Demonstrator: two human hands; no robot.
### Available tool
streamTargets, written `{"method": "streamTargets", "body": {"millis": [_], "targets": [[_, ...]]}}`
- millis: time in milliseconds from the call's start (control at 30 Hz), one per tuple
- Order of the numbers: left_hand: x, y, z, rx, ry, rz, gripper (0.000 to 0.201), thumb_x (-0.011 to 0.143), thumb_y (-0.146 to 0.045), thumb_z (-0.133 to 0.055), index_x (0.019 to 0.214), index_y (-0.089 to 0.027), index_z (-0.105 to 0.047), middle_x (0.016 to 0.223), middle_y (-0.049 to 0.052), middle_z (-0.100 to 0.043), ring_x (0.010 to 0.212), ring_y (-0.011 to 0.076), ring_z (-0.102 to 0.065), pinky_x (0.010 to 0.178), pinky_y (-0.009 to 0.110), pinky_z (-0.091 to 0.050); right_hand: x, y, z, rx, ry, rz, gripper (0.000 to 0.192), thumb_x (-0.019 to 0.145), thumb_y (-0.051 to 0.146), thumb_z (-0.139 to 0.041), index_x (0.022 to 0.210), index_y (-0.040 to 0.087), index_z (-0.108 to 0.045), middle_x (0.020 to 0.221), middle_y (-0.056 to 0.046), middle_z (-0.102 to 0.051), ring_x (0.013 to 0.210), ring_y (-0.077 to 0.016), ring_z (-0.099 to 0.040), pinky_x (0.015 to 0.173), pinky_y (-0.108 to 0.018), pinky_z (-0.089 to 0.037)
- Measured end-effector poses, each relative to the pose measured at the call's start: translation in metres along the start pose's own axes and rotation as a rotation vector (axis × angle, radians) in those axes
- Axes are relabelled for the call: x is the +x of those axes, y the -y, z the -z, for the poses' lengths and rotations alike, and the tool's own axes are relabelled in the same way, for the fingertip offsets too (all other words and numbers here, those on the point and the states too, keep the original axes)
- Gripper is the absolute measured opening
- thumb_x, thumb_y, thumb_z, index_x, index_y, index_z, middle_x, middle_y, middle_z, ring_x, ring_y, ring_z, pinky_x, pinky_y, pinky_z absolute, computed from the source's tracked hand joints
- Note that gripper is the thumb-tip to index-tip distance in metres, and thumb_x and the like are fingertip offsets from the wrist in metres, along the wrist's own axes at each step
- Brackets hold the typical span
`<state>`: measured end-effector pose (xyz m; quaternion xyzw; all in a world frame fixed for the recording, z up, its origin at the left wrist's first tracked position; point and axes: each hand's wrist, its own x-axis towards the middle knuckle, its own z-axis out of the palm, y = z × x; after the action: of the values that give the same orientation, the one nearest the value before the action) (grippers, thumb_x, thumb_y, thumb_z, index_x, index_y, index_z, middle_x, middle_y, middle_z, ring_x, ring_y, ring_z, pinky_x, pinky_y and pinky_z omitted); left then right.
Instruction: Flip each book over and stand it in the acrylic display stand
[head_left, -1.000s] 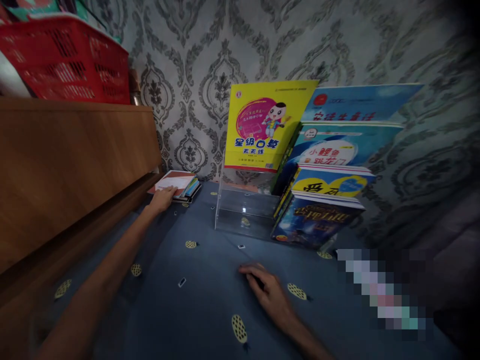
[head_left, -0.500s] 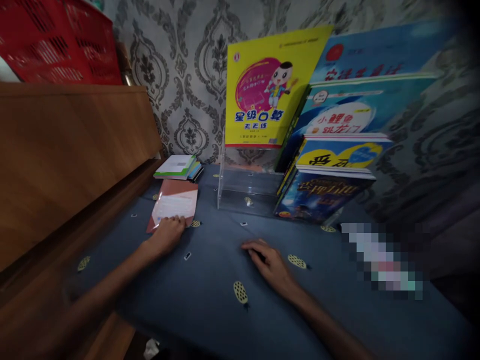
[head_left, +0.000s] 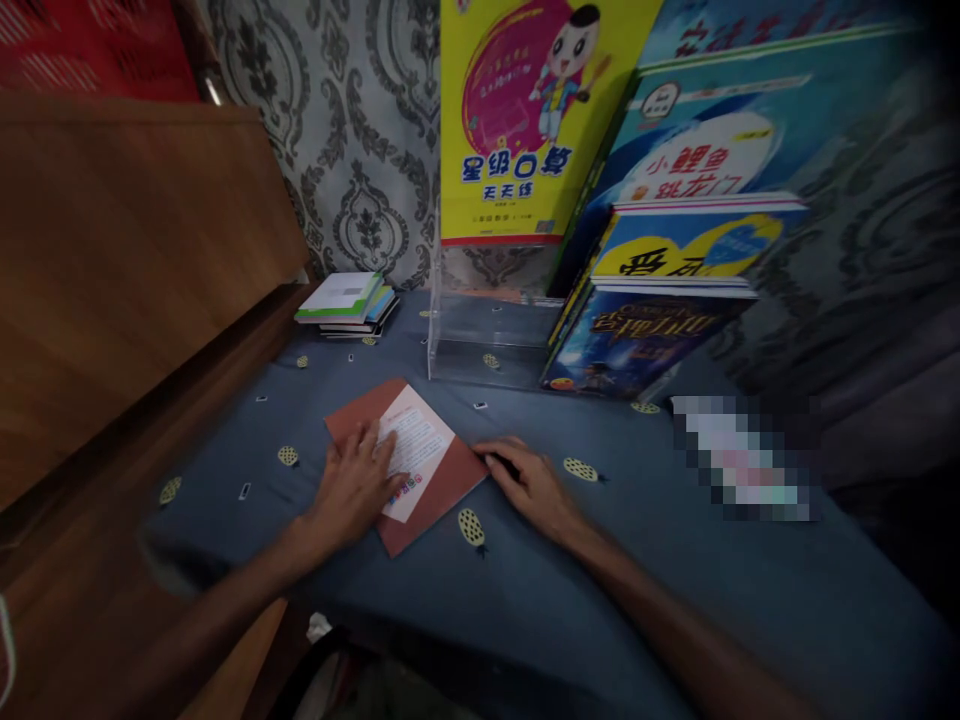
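Note:
A reddish-brown book (head_left: pixel 457 490) with a pale printed panel lies closed and at a slant on the blue patterned cloth (head_left: pixel 600 600). My left hand (head_left: pixel 356 475) rests flat over its left side, fingers spread, hiding part of the panel. At the book's right corner is my right hand (head_left: pixel 532 490), its fingers and thumb brought together around the edge; the exact hold is partly hidden. Behind the book stands a clear stepped rack (head_left: pixel 487 360), which holds a yellow book (head_left: pixel 495 190) and, on its right side, several upright books such as a dark blue one (head_left: pixel 630 335).
At the back left sits a small stack of books (head_left: pixel 341 295). A wooden cabinet (head_left: pixel 142 270) with a red crate (head_left: pixel 90 45) on top borders the left side. To the right lies a blurred-out item (head_left: pixel 739 460). Patterned wallpaper (head_left: pixel 367 220) covers the back wall.
The reddish-brown book has come from beside the stack towards me and right, turned at a slant. My left hand moved with it and flattened out; my right hand now meets its corner.

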<state>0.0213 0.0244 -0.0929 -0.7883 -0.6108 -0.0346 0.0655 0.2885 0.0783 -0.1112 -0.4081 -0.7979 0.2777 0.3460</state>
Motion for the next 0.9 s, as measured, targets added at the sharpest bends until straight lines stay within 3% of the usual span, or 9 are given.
{"method": "streamTargets", "body": {"millis": [67,200,333,533,667,900], "targets": [[-0.005,0.009,-0.010,-0.006,0.003,0.056,0.051,0.101,-0.046,-0.043,0.144,-0.019,-0.047,0.153,0.022,-0.043,0.143,0.0434,-0.038,0.100,0.062,-0.048,-0.002,0.004,-0.001,-0.007,0.015,0.045,0.027,0.095,0.023,-0.048,0.106,0.022,-0.073,0.102,-0.008,-0.076,0.098,-0.0244,-0.067,0.088,-0.041,-0.054],[-0.012,0.010,-0.014,-0.033,0.032,0.013,0.051,0.102,-0.042,-0.040,0.147,-0.017,-0.044,0.155,0.021,-0.041,0.145,0.0441,-0.035,0.105,0.058,-0.047,-0.013,0.016,-0.001,-0.014,0.043,0.117,0.026,0.098,0.023,-0.046,0.104,0.021,-0.071,0.097,-0.008,-0.075,0.094,-0.0239,-0.067,0.086,-0.042,-0.054],[-0.009,0.003,-0.010,-0.109,0.053,-0.110,0.048,0.103,-0.043,-0.039,0.147,-0.023,-0.043,0.157,0.015,-0.041,0.150,0.0388,-0.029,0.112,0.055,-0.043,-0.037,0.023,0.004,-0.068,0.060,0.158,0.025,0.099,0.023,-0.046,0.098,0.022,-0.072,0.088,-0.009,-0.071,0.084,-0.0231,-0.065,0.079,-0.041,-0.054],[0.018,-0.019,-0.014,-0.295,0.043,-0.342,0.047,0.105,-0.041,-0.036,0.148,-0.022,-0.043,0.162,0.014,-0.033,0.155,0.0319,-0.017,0.121,0.056,-0.031,-0.064,0.014,0.018,-0.158,-0.013,0.144,0.025,0.099,0.026,-0.047,0.104,0.023,-0.071,0.088,-0.009,-0.068,0.084,-0.0241,-0.063,0.079,-0.042,-0.055],[0.033,-0.032,-0.017,-0.341,0.048,-0.381,0.046,0.105,-0.040,-0.035,0.147,-0.022,-0.044,0.163,0.012,-0.031,0.155,0.0292,-0.016,0.122,0.056,-0.029,-0.065,0.005,0.025,-0.212,-0.026,0.086,0.027,0.100,0.029,-0.045,0.104,0.023,-0.071,0.089,-0.009,-0.067,0.086,-0.0247,-0.063,0.083,-0.045,-0.055],[0.043,-0.041,-0.016,-0.254,0.029,-0.335,0.047,0.103,-0.045,-0.041,0.145,-0.024,-0.047,0.159,0.013,-0.039,0.149,0.0349,-0.032,0.115,0.062,-0.033,-0.047,-0.011,0.023,-0.238,-0.059,0.053,0.030,0.099,0.027,-0.044,0.110,0.022,-0.071,0.092,-0.010,-0.064,0.088,-0.0251,-0.060,0.082,-0.044,-0.054]]}}
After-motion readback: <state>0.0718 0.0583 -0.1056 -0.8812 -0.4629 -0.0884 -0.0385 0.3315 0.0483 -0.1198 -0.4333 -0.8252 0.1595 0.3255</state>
